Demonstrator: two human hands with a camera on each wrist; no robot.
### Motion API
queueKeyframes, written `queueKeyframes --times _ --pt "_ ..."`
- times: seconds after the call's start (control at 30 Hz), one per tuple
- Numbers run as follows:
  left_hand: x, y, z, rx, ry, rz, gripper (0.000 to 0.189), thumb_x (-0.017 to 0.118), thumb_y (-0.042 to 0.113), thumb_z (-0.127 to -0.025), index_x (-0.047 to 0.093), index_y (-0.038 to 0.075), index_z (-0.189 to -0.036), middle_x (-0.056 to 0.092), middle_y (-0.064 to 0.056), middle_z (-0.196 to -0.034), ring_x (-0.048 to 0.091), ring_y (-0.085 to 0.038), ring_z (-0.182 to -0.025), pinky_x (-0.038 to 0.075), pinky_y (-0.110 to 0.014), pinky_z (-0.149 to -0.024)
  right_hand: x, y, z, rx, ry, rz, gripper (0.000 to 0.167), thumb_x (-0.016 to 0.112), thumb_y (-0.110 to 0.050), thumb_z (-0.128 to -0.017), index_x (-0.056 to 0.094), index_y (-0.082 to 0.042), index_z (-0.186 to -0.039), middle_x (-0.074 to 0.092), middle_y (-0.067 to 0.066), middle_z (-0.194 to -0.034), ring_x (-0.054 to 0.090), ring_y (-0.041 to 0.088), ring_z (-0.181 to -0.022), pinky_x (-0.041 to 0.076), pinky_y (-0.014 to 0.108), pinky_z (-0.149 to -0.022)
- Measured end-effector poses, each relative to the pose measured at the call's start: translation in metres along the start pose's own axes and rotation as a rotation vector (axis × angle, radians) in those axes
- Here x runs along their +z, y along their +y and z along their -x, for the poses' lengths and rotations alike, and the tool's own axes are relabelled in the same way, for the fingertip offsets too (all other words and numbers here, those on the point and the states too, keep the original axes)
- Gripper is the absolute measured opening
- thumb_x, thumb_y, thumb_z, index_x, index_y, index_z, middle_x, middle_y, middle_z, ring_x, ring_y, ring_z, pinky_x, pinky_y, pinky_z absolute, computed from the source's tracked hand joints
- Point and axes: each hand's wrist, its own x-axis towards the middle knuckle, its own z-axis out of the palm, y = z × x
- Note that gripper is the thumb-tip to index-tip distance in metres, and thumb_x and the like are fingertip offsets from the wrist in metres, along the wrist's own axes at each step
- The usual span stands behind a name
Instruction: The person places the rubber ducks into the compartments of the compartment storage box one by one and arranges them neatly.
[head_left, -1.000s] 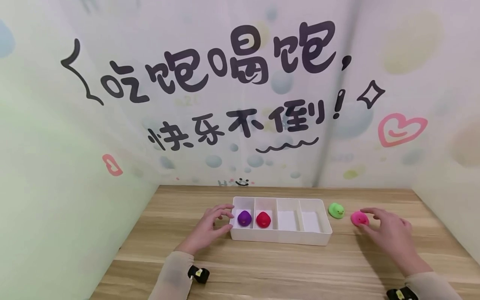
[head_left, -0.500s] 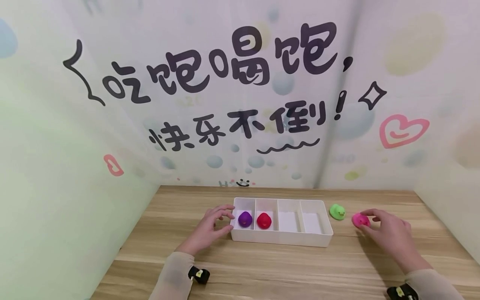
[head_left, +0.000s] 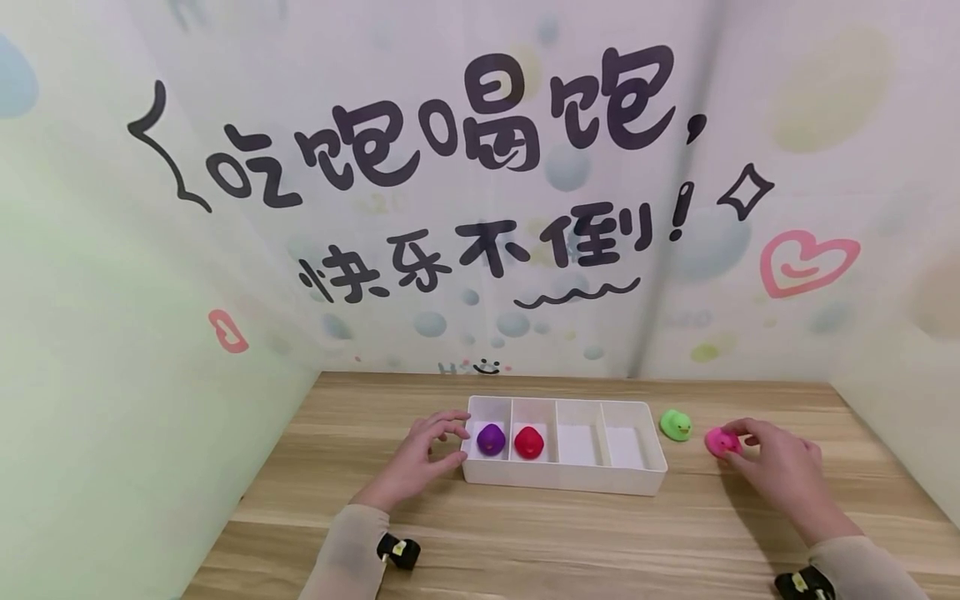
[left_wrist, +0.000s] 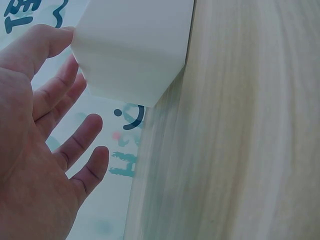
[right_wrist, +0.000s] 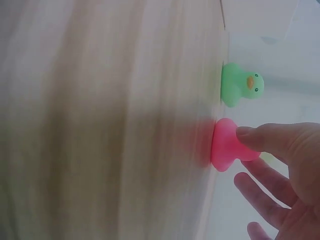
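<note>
At the left end of a white divided box (head_left: 562, 478), my left hand (head_left: 420, 458) touches the end wall with thumb and fingertips, its other fingers loosely spread. In the left wrist view the thumb and two fingertips meet the edge of the box (left_wrist: 135, 55). My right hand (head_left: 783, 467) pinches the head of a pink rubber duck (right_wrist: 225, 145) between thumb and index finger; the duck sits on the table. A green rubber duck (head_left: 677, 425) stands between it and the box. The two left compartments hold a purple duck (head_left: 491, 439) and a red duck (head_left: 529, 442).
The wooden table (head_left: 510, 550) meets a printed back wall (head_left: 480, 208) with dark lettering, and pale walls rise at both sides. The two right compartments of the box contain nothing. Each wrist wears a black strap (head_left: 398, 550) with a small device.
The view has shifted very slightly. My right hand stays at the pink duck, whose face has turned a little; the left hand stays at the box.
</note>
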Motion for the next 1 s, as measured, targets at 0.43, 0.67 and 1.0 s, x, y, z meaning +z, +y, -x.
queueKeyframes --times 0.43,0.67,1.0 --pt "0.001 -0.002 0.001 -0.005 0.012 -0.004 0.020 0.073 0.014 -0.096 0.068 0.014 -0.115 0.054 -0.003 -0.153 0.051 -0.036 -0.117 0.043 -0.044 -0.090 0.000 -0.005 -0.001 -0.015 0.045 -0.043 0.034 0.084 -0.030 -0.087 0.072 -0.009 -0.112 0.076 0.019 -0.111 0.068 0.047 -0.100 0.029 0.065 -0.087" --pt "0.002 -0.002 0.001 -0.007 0.009 -0.003 0.021 0.073 0.012 -0.096 0.068 0.013 -0.116 0.054 -0.003 -0.153 0.050 -0.036 -0.116 0.043 -0.044 -0.089 0.000 -0.016 -0.003 -0.034 0.069 -0.059 0.034 0.085 -0.024 -0.085 0.072 -0.010 -0.113 0.075 0.019 -0.110 0.068 0.044 -0.097 0.030 0.067 -0.089" --pt "0.001 -0.002 0.000 -0.002 0.009 0.003 0.020 0.074 0.016 -0.096 0.069 0.014 -0.115 0.054 -0.003 -0.153 0.050 -0.036 -0.118 0.042 -0.043 -0.090 -0.003 -0.040 -0.006 -0.094 0.222 -0.082 0.033 0.089 -0.017 -0.078 0.074 -0.010 -0.106 0.075 0.017 -0.100 0.063 0.036 -0.086 0.029 0.061 -0.085"
